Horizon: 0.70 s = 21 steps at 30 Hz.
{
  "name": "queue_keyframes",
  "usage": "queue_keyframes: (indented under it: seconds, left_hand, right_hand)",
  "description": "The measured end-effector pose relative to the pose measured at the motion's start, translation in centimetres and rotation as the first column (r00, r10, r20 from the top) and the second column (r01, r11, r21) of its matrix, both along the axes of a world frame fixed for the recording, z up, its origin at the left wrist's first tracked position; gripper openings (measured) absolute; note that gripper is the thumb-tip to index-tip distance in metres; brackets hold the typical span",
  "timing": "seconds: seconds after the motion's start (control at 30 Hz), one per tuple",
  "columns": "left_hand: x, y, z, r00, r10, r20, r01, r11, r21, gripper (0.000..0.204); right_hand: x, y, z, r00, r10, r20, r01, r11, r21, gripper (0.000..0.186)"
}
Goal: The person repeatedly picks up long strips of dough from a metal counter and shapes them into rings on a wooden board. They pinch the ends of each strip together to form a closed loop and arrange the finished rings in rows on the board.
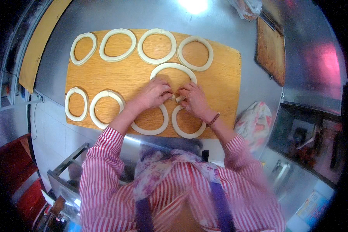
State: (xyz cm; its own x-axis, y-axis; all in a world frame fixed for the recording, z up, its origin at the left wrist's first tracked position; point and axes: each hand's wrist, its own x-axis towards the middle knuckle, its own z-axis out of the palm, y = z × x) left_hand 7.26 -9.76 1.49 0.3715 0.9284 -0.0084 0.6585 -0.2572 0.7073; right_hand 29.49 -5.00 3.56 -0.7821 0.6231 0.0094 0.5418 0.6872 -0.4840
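Note:
In the middle of a wooden board (225,89), both my hands work on a pale dough rope (173,66) bent into an open loop. Its curve arches away from me between the hands. My left hand (157,92) is closed on one end, fingers pinched together. My right hand (193,99) pinches the other end, a short tip of dough showing at its fingers. The two ends face each other with a small gap. Closed dough rings lie close by: one ring (167,120) under my left hand and another ring (189,136) under my right wrist, both partly hidden.
Several dough rings (157,62) line the board's far edge, and more rings (67,104) lie at its near left. The board rests on a metal table (143,14). A second wooden board (270,50), a plastic bag (246,8) and a patterned cloth (255,121) are on the right.

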Motion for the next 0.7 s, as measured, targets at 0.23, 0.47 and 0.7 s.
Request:
queue_keyframes:
  seconds: [0.23, 0.47, 0.7]
  left_hand:
    - [1.6, -1.0, 1.2, 0.990, 0.069, -0.127, -0.065, 0.997, 0.034, 0.029]
    - [2.9, -1.6, -0.3, 0.974, 0.187, -0.132, -0.168, 0.976, 0.139, 0.029]
    - [3.2, -1.7, -1.7, 0.969, 0.246, 0.004, -0.243, 0.953, 0.180, 0.032]
  right_hand:
    - [0.5, 2.3, -1.1, 0.981, 0.195, -0.017, -0.196, 0.971, -0.139, 0.023]
    - [0.6, 2.6, -1.2, 0.968, 0.246, -0.045, -0.247, 0.969, 0.001, 0.021]
    - [0.9, 2.6, -2.0, 0.975, 0.026, -0.220, -0.060, 0.987, -0.146, 0.022]
